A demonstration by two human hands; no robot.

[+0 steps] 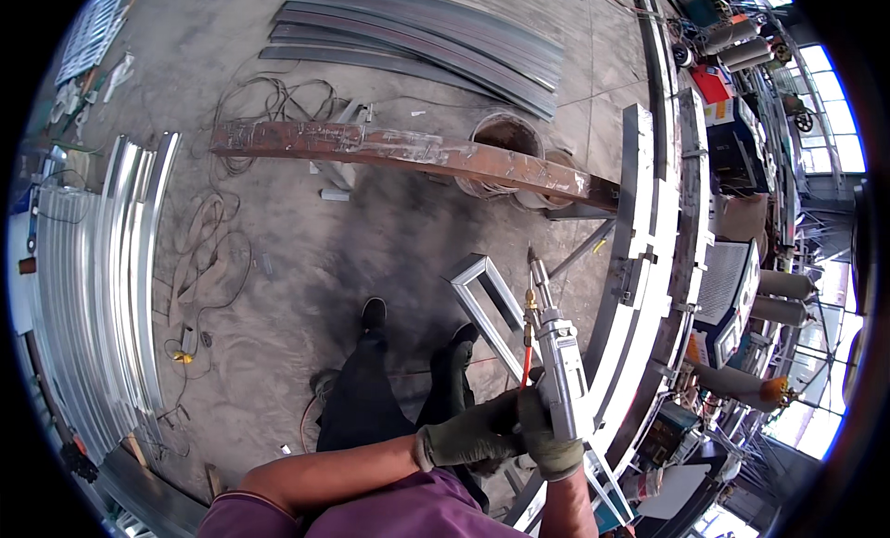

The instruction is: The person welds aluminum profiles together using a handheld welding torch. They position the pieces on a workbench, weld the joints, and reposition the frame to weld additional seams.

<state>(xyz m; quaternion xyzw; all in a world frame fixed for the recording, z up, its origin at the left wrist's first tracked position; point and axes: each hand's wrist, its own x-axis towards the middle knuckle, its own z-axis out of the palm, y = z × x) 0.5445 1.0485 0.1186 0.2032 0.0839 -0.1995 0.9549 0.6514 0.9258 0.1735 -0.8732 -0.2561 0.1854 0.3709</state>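
Observation:
A silver air tool (563, 376) with a pointed dark tip angles up and away from me at the lower right. A brass fitting (531, 302) and a red hose (527, 357) run along its left side. My right hand (553, 445), in a dark green work glove, is closed around the tool's near end. Across my body reaches my left hand (471, 430), gloved alike; its fingers curl in beside the tool and the hose, their ends hidden. Just beyond, a silver metal frame (482, 288) slants beside the tool's tip.
A long rusty beam (399, 147) crosses ahead, with a round bucket (508, 135) by it. Grey metal strips (417, 37) lie farther off. Shiny metal profiles (102, 288) are stacked left. Loose cables (209, 251) lie on the floor. Bright rails (640, 251) and machines (728, 288) line the right.

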